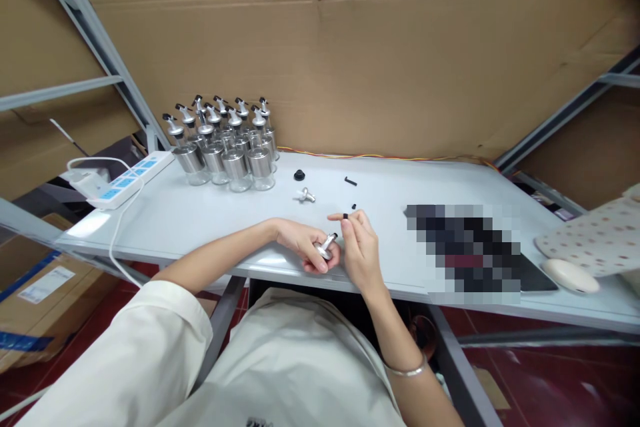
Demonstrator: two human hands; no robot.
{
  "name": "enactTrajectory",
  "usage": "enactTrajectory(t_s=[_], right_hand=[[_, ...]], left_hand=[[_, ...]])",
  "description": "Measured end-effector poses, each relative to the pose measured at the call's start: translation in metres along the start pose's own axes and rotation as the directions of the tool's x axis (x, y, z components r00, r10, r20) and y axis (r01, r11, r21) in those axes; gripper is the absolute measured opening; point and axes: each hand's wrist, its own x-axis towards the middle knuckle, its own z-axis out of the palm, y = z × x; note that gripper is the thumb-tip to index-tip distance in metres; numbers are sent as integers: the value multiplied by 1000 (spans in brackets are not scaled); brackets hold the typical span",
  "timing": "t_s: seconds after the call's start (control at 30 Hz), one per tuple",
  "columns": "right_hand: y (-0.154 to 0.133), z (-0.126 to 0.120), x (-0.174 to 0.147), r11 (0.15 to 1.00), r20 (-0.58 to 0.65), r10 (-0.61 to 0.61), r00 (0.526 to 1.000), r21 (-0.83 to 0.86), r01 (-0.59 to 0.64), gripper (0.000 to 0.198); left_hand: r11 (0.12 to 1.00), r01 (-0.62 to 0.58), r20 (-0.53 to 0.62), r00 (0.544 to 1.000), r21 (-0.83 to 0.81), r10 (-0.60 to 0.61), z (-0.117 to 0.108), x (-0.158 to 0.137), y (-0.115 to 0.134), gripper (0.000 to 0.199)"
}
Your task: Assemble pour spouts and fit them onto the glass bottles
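My left hand (311, 248) is closed round a metal pour spout (326, 247) near the table's front edge, its tip pointing up and right. Just to the right, my right hand (361, 243) pinches a small black piece (345, 217) between thumb and fingers; its exact kind is too small to make out. Beyond my hands lie a second pour spout (307, 195), a round black stopper (299, 175), a thin black lever (351, 181) and a tiny black part (354, 206).
Several glass-and-steel oil bottles (235, 163) with spouts stand at the back left. A white power strip (131, 180) with a cable lies on the left edge. A blurred-out dark object (470, 250) and a white rounded case (571, 276) are on the right. Cardboard (380, 67) walls the back.
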Motion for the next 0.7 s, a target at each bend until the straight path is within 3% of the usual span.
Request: enactTrajectory(t_s=[0.1,0.3,0.4,0.47,0.57,0.7], right_hand=[[-9,-9,13,999,-47,52,998,2,-52,19],[-26,-36,92,997,-125,-64,990,24,67,1],[-3,-42,134,999,-58,-21,998,-29,19,7],[22,-42,150,982,-58,74,996,-170,-83,8],[57,-41,157,868,-52,292,955,-405,-287,4],[82,-40,152,807,-19,372,928,-487,-334,14]], left_hand=[[1000,2,6,1000,-12,-2,1,-1,2,35],[1000,1,9,1000,-17,-1,1,-1,1,35],[1000,9,18,1000,-12,-9,0,-1,0,35],[1000,18,25,1000,-15,-18,-1,-1,0,36],[1000,16,29,999,-8,-16,0,-1,1,36],[1000,15,23,1000,4,-16,1,-1,3,36]])
